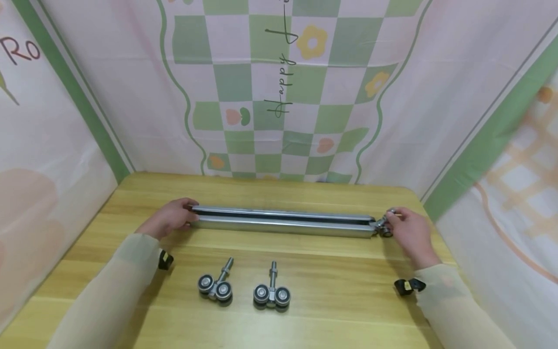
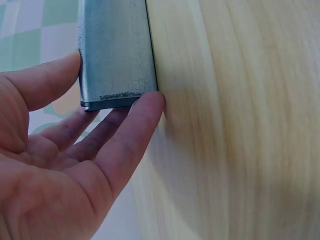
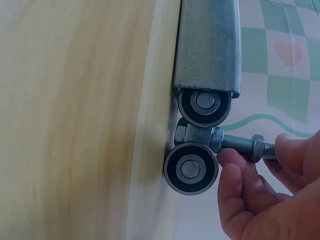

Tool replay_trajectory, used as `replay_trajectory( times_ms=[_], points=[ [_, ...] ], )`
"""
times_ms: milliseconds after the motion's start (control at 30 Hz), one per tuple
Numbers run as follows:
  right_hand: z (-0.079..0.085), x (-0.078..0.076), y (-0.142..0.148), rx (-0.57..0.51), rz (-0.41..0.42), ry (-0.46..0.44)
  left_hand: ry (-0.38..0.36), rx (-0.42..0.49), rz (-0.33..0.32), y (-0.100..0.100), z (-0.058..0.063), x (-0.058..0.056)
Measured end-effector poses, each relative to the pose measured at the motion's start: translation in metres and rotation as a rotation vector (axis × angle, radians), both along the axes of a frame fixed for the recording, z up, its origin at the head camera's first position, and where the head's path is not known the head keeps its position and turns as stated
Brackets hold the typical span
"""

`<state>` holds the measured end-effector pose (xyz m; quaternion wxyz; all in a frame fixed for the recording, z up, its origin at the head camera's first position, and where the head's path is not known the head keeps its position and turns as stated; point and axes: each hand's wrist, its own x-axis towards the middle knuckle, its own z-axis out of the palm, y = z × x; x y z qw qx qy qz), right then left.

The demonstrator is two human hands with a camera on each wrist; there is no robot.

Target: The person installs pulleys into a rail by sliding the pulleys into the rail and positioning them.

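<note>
A metal channel rail (image 1: 283, 225) lies across the table, its slot facing up. At its left end my left hand (image 1: 175, 214) grips it, thumb (image 2: 55, 80) on one edge and fingertips at the end and opposite edge. My right hand (image 1: 410, 232) pinches the threaded bolt of a roller trolley (image 1: 382, 227) at the rail's right end. In the right wrist view, one wheel (image 3: 205, 102) sits partly inside the rail's mouth, while another wheel (image 3: 190, 169) is outside it. The bolt (image 3: 242, 144) carries a nut and points away from the table.
Two more roller trolleys lie nearer on the wooden table (image 1: 340, 291): a left one (image 1: 215, 286) with its bolt tilted and a right one (image 1: 272, 290) with its bolt pointing toward the rail. A printed cloth (image 1: 279, 97) hangs behind the table, with more at both sides.
</note>
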<state>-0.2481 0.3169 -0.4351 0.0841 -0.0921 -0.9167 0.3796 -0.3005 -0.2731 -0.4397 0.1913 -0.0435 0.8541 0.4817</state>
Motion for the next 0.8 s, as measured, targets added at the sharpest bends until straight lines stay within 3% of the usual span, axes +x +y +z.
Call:
replay_trajectory(
  times_ms=[467, 800],
  points=[
    [-0.002, -0.001, 0.006, -0.019, 0.019, -0.012, -0.002, 0.011, 0.004, 0.001, 0.003, 0.000],
    [0.000, -0.003, 0.007, 0.035, 0.044, -0.004, -0.003, 0.020, 0.008, 0.000, 0.003, 0.000]
  ],
)
